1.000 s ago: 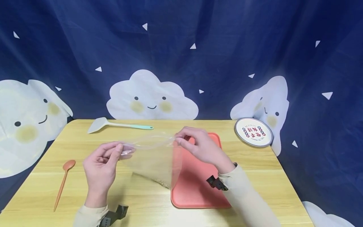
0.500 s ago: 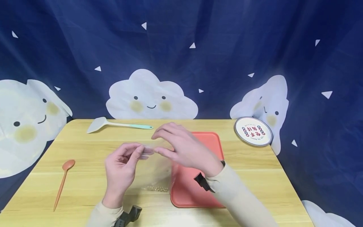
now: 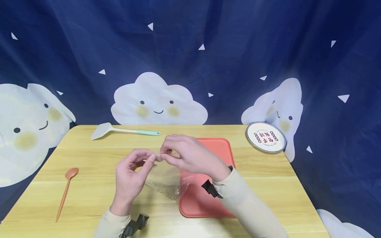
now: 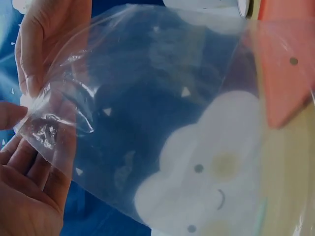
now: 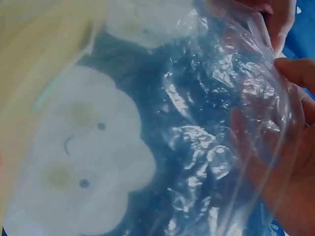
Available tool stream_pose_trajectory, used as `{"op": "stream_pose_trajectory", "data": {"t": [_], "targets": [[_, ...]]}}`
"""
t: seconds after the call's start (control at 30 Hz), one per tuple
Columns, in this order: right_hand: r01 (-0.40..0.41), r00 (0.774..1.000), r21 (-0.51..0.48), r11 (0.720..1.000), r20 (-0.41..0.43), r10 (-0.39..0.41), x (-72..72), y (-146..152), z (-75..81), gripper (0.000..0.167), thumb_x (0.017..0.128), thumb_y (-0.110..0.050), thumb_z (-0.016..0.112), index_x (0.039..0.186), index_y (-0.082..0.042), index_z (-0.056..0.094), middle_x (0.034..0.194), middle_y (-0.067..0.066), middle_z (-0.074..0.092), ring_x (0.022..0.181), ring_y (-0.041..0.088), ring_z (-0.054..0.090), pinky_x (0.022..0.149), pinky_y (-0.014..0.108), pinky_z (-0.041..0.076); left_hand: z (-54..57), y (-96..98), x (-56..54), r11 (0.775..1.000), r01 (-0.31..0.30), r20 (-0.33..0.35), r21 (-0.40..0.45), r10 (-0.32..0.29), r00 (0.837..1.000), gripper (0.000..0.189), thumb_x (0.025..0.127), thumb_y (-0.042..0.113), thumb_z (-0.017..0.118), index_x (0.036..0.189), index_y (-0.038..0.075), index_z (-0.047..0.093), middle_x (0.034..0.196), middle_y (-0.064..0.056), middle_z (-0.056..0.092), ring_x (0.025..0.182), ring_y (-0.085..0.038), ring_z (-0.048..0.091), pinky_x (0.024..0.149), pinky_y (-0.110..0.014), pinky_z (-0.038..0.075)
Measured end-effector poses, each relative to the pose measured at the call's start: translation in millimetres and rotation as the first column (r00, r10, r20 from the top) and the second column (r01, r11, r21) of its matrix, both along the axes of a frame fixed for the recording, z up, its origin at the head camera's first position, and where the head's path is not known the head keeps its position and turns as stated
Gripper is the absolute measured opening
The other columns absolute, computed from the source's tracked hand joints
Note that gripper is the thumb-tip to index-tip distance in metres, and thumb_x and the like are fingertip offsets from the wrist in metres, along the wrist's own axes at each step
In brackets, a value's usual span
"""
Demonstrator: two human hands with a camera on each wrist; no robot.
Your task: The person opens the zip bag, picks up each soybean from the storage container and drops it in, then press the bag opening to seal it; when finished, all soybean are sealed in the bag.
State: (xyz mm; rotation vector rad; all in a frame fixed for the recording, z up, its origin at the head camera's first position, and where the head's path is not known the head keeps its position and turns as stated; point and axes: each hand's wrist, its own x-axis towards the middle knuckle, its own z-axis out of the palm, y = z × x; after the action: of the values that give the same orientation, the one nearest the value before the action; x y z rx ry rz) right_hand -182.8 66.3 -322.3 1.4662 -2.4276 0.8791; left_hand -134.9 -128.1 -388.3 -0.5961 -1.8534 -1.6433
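A clear plastic bag (image 3: 165, 175) hangs between the two hands over the table, its opening gathered together at the top. Small tan grains or beans (image 3: 170, 195) lie in its lower corner; their exact kind is too small to tell. The left hand (image 3: 132, 175) pinches the gathered edge between thumb and fingers. From the other side, the right hand (image 3: 191, 155) pinches the same edge, fingertips close to the left ones. In the left wrist view the bag (image 4: 133, 83) spreads out wrinkled from the pinched spot. Shiny creases cover the bag (image 5: 197, 147) in the right wrist view.
A coral tray (image 3: 205, 205) lies partly under the right forearm and behind the bag. An orange spoon (image 3: 66, 188) rests at the left, a spatula (image 3: 125, 130) along the back edge. An oval plate (image 3: 266, 137) leans at the back right by the curtain (image 3: 226, 66).
The bag's wide-spread opening has been gathered. My left hand has moved right and my right hand left, so they meet at the top edge. The bag's grain-filled bottom hangs lower.
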Motion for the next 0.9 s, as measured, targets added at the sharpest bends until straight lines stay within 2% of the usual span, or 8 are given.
{"op": "stream_pose_trajectory", "data": {"t": [0.17,0.37,0.57,0.67,0.8,0.9], "targets": [[0.007,1.000,0.016,1.000,0.009,-0.007,0.6,0.9,-1.1,0.005,0.096,-0.021,0.066,0.092,-0.019,0.067,0.085,-0.016,0.056,0.076,0.004,0.051,0.066,0.017,0.044,-0.9,0.5,-1.4,0.999,-0.025,-0.038,-0.047,0.023,0.999,0.017,0.083,-0.017,0.066,0.092,-0.003,0.069,0.081,-0.013,0.072,0.066,-0.016,0.067,0.062,-0.018,0.056],[-0.027,1.000,-0.007,1.000,0.006,0.027,0.7,-1.8,-4.0,0.005,0.097,-0.021,0.066,0.093,-0.018,0.066,0.088,-0.015,0.056,0.076,0.001,0.049,0.067,0.016,0.044,-3.7,4.4,-1.6,0.996,-0.040,-0.100,-0.082,0.032,0.995,0.002,0.088,-0.007,0.067,0.091,-0.007,0.067,0.079,-0.010,0.069,0.067,-0.013,0.064,0.066,-0.016,0.054],[-0.063,0.997,-0.028,0.998,-0.040,0.062,0.3,-2.9,-3.9,0.004,0.097,-0.015,0.065,0.093,-0.016,0.065,0.086,-0.012,0.055,0.076,0.003,0.048,0.067,0.016,0.042,-3.6,4.8,-2.4,0.998,0.009,-0.047,-0.063,-0.012,0.999,0.008,0.087,-0.013,0.063,0.092,-0.007,0.064,0.082,-0.011,0.067,0.067,-0.015,0.065,0.066,-0.019,0.056],[-0.062,0.996,-0.022,0.998,-0.059,0.060,-0.5,-4.3,-4.6,0.004,0.096,-0.015,0.065,0.092,-0.016,0.065,0.086,-0.012,0.056,0.075,0.004,0.048,0.066,0.016,0.041,-4.4,4.4,-3.9,0.996,-0.002,-0.049,-0.090,-0.002,0.999,0.016,0.085,-0.017,0.062,0.092,-0.003,0.064,0.081,-0.011,0.066,0.067,-0.016,0.065,0.066,-0.020,0.057],[-0.050,0.996,-0.006,0.999,-0.070,0.049,-1.5,-5.2,-6.1,0.005,0.096,-0.017,0.067,0.091,-0.016,0.066,0.084,-0.012,0.055,0.073,0.004,0.048,0.065,0.016,0.041,-6.6,4.1,-5.5,0.992,-0.047,-0.125,-0.117,0.032,0.992,0.014,0.086,-0.016,0.062,0.089,-0.002,0.065,0.078,-0.012,0.065,0.067,-0.015,0.064,0.069,-0.017,0.055],[-0.059,0.996,-0.008,0.998,-0.072,0.058,-1.8,-4.3,-6.9,0.004,0.095,-0.018,0.068,0.092,-0.016,0.066,0.084,-0.012,0.056,0.074,0.003,0.047,0.066,0.016,0.041,-8.4,4.1,-5.9,0.994,-0.060,-0.181,-0.089,0.043,0.982,0.007,0.088,-0.012,0.064,0.087,-0.005,0.066,0.078,-0.013,0.066,0.071,-0.013,0.064,0.071,-0.016,0.054]]}}
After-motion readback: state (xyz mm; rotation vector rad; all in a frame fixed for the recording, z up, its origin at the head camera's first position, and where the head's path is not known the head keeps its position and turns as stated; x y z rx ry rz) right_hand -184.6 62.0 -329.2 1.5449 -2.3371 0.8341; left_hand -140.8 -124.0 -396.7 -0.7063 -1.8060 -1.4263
